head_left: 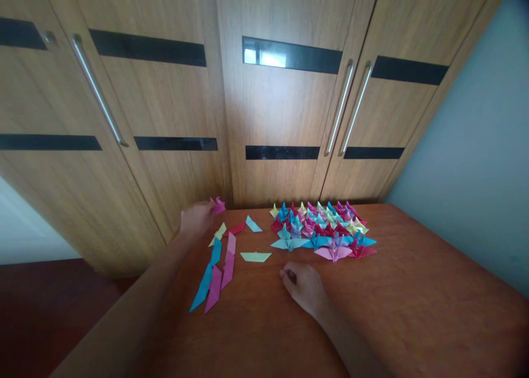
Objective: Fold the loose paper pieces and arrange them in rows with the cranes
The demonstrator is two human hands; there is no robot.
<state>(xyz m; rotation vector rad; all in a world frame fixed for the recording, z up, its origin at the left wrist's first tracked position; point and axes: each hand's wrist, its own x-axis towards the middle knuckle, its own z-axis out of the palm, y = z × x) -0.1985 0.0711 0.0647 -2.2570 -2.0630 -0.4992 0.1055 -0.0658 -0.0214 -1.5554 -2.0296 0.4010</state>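
At the far left of the table, my left hand (196,219) pinches a pink folded-paper crane (218,205). My right hand (305,285) rests on the table with its fingers curled into a loose fist; nothing shows in it. Just in front of that hand stand several rows of colourful paper cranes (318,226), in pink, blue, red, yellow and purple. Flat folded strips lie nearer my left arm, among them a blue one (201,287), a pink one (214,289) and a yellow one (217,235). A pale green strip (255,257) lies between my hands.
The brown wooden table (264,334) reaches back to a wooden wardrobe (273,108) with long metal handles (99,91). A pale blue wall (467,163) stands on the right. A light blue strip (253,223) and a red strip (235,228) lie toward the back.
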